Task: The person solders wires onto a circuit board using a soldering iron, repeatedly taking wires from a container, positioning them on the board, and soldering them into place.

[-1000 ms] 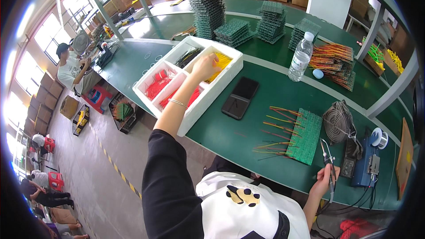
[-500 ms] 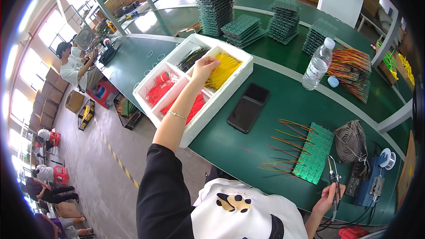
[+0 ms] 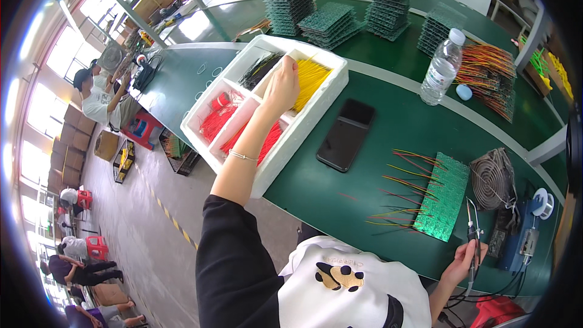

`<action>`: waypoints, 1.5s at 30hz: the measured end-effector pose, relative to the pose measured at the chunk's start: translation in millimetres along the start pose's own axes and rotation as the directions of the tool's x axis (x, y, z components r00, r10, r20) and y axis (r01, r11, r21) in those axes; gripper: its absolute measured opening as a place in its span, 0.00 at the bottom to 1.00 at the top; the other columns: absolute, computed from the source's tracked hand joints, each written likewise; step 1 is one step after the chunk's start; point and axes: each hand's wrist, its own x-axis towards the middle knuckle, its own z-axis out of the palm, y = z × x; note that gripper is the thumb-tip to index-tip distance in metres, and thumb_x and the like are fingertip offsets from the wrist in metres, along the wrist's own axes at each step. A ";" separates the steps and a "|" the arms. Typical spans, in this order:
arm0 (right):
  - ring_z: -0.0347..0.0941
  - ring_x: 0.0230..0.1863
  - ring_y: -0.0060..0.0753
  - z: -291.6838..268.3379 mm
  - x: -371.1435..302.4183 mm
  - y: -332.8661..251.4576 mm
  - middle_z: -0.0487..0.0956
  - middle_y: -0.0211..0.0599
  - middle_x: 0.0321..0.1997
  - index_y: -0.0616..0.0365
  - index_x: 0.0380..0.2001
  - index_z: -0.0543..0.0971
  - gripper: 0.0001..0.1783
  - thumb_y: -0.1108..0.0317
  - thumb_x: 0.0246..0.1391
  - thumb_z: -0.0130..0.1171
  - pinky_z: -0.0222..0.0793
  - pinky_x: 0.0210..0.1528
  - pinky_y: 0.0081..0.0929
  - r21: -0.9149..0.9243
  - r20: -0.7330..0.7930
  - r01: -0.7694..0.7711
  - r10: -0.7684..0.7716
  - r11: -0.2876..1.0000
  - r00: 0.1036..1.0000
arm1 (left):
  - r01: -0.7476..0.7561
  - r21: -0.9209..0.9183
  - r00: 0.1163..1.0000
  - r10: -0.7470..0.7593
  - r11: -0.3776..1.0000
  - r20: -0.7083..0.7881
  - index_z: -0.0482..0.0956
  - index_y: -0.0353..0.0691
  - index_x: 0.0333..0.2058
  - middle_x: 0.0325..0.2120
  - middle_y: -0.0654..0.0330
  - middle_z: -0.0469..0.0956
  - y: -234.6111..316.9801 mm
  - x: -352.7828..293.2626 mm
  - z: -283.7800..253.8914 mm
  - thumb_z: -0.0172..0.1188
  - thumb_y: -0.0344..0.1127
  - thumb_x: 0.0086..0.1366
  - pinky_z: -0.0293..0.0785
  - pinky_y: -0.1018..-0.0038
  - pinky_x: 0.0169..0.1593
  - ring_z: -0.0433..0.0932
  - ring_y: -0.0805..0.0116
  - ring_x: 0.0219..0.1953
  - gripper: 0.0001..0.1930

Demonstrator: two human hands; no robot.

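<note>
My left hand point(image 3: 281, 90) is over the far part of a white foam box point(image 3: 271, 173), beside the yellow wires point(image 3: 313, 80). Its fingers are curled together, and whatever they may hold is hidden. Black wires point(image 3: 260, 71) lie in the compartment to its left, with red wires point(image 3: 217, 123) in the nearer ones. At the lower right, my right hand point(image 3: 463, 262) grips a soldering iron point(image 3: 472, 229), its tip pointing away from me. A green circuit board panel point(image 3: 444, 197) lies just left of the iron, with red, yellow and dark wires sticking out from its left side.
A black phone point(image 3: 346, 136) lies between box and panel. Behind stand a water bottle point(image 3: 441, 68), its blue cap point(image 3: 464, 92), a wired board pile point(image 3: 486, 79) and board stacks point(image 3: 285, 1). A coiled holder point(image 3: 490, 183) and a blue solder-spool unit point(image 3: 521, 240) are at right.
My left hand has shifted from over the yellow wires toward the divider by the black ones, its fingers curling in. My right hand still holds the soldering iron. The whole view has shifted slightly.
</note>
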 end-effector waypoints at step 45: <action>0.56 0.12 0.13 6.5 -10.0 -13.0 0.65 0.27 0.12 0.58 0.28 0.65 0.08 0.70 0.52 0.53 0.49 0.15 0.11 -0.088 -0.043 0.063 -0.067 0.994 0.997 | 0.059 0.349 0.957 -0.153 0.935 0.246 0.69 0.38 0.33 0.25 0.46 0.77 16.1 -4.1 3.2 0.51 0.40 0.58 0.70 0.55 0.32 0.76 0.46 0.29 0.12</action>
